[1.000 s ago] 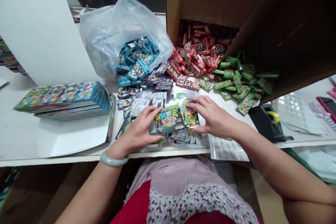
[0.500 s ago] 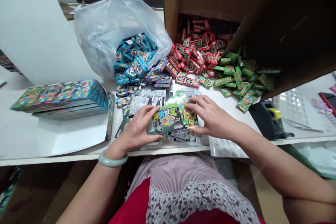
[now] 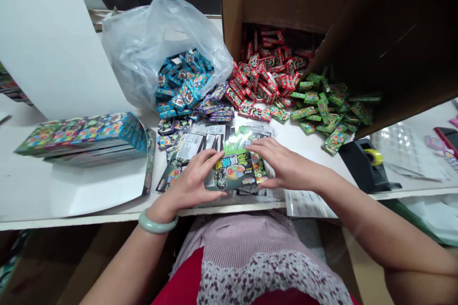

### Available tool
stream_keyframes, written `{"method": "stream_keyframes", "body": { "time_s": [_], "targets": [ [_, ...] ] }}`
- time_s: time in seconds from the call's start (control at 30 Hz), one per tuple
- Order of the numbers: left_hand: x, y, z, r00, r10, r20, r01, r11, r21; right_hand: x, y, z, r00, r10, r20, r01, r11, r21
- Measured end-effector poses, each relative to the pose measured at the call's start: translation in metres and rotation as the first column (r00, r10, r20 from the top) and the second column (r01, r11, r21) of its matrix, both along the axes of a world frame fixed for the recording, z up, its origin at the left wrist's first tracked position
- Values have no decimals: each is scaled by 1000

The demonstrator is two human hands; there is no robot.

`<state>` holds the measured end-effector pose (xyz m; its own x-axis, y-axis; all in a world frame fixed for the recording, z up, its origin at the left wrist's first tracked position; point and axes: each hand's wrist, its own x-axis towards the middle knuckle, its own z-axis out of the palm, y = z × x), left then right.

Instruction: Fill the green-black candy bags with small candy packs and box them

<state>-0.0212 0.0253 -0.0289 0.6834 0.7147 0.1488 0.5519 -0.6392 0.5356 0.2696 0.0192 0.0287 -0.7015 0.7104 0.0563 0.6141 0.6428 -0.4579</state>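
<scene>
Near the table's front edge, my left hand (image 3: 196,180) pinches the left side of a black-and-green printed candy packet (image 3: 232,170), thumb below and fingers above. My right hand (image 3: 281,162) curls round the packet's right end, its fingers on the upper edge and its thumb low. Part of a second, green-and-orange printed face shows beside the right fingers; whether it belongs to the same packet I cannot tell. Under both hands lie more flat clear-and-black packets (image 3: 191,144) with barcode labels, overlapping one another.
Small candy boxes lie behind: blue ones (image 3: 189,93) in a clear plastic bag (image 3: 132,52), purple ones (image 3: 220,113), red ones (image 3: 263,76) spilling from a carton (image 3: 232,9), and green ones (image 3: 324,105). A display box (image 3: 93,190) stands left, a tape dispenser (image 3: 361,164) right.
The packet and my left hand have shifted slightly right and down in the view. My right hand has stayed at the packet's right end, its fingers a little closer together.
</scene>
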Motion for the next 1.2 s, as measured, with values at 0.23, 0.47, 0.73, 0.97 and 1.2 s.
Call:
{"method": "stream_keyframes", "body": {
  "time_s": [0.23, 0.47, 0.73, 0.97, 1.2],
  "targets": [
    [1, 0, -10, 993, 119, 0, -119, 990, 73, -22, -10, -28, 854, -391, -343, 346, 919, -187],
    [-6, 7, -10, 988, 156, -3, -155, 983, 96, 3, 59, -42, 821, -548, -162, 513, 832, -211],
    [-17, 10, -15, 977, 214, -23, -210, 973, 99, 23, 172, -72, 726, -671, 154, 678, 735, 6],
    [-29, 16, -17, 974, 227, -3, -225, 969, 98, 36, 156, -56, 786, -617, 47, 618, 779, -106],
    [-30, 20, -13, 968, 249, 5, -248, 962, 111, 25, 113, -21, 998, -29, 47, 46, 908, -417]
  ]
}}
